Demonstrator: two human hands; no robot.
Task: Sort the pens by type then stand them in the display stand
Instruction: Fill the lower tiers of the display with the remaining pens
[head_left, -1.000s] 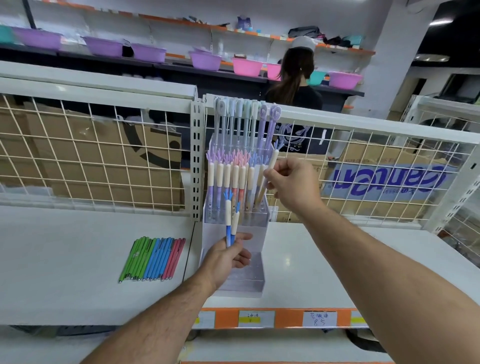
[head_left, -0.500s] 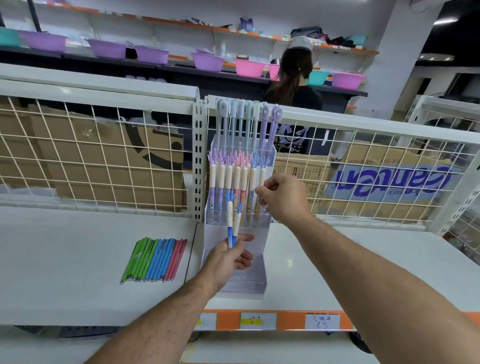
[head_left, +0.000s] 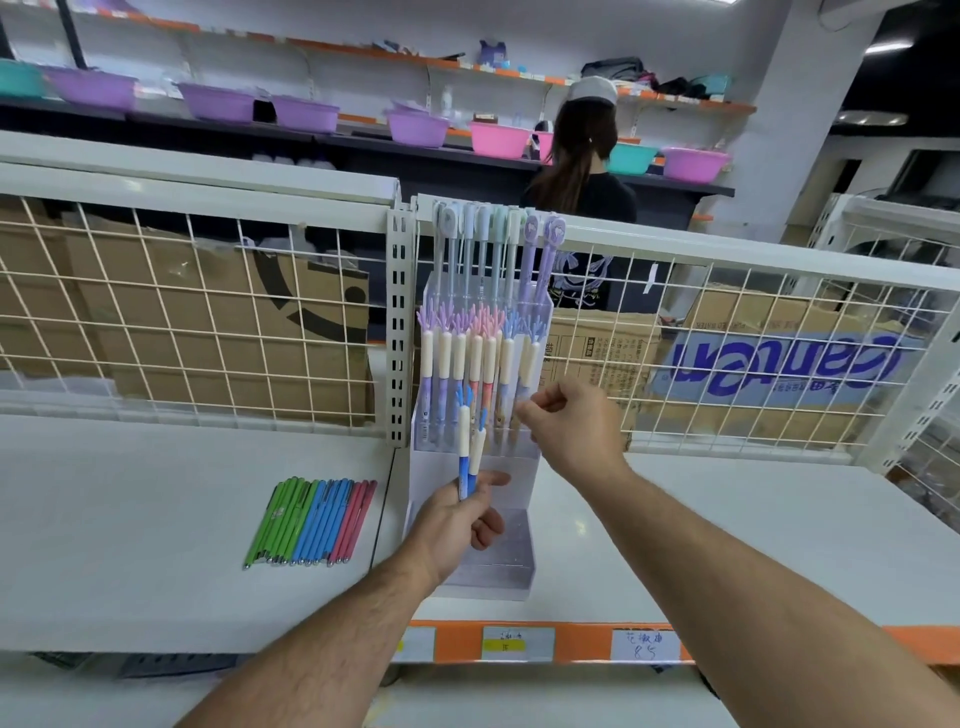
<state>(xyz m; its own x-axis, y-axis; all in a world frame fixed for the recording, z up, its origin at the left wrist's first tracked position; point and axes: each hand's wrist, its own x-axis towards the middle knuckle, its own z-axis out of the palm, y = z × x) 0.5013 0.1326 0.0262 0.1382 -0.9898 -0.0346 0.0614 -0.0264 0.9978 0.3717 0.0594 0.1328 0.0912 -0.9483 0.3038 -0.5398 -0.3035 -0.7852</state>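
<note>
A clear tiered display stand (head_left: 511, 571) sits on the white shelf against the wire grid. Its back row holds tall pens with round toppers (head_left: 493, 244). The middle row holds antler-topped pens (head_left: 467, 353) in purple, pink and blue. My left hand (head_left: 457, 525) grips two blue antler-topped pens (head_left: 470, 457) upright in front of the stand. My right hand (head_left: 566, 426) pinches the lower barrel of the rightmost antler pen (head_left: 530, 358), which stands in the middle row. The stand's front tier holds no pens.
A neat row of slim green, blue and pink pens (head_left: 311, 519) lies flat on the shelf left of the stand. The wire grid (head_left: 208, 322) backs the shelf, cardboard boxes behind it. A person (head_left: 582, 171) stands beyond, facing shelves of coloured basins.
My right hand has lowered its antler pen down into the stand's middle row. My left hand has stayed in place with its two blue pens.
</note>
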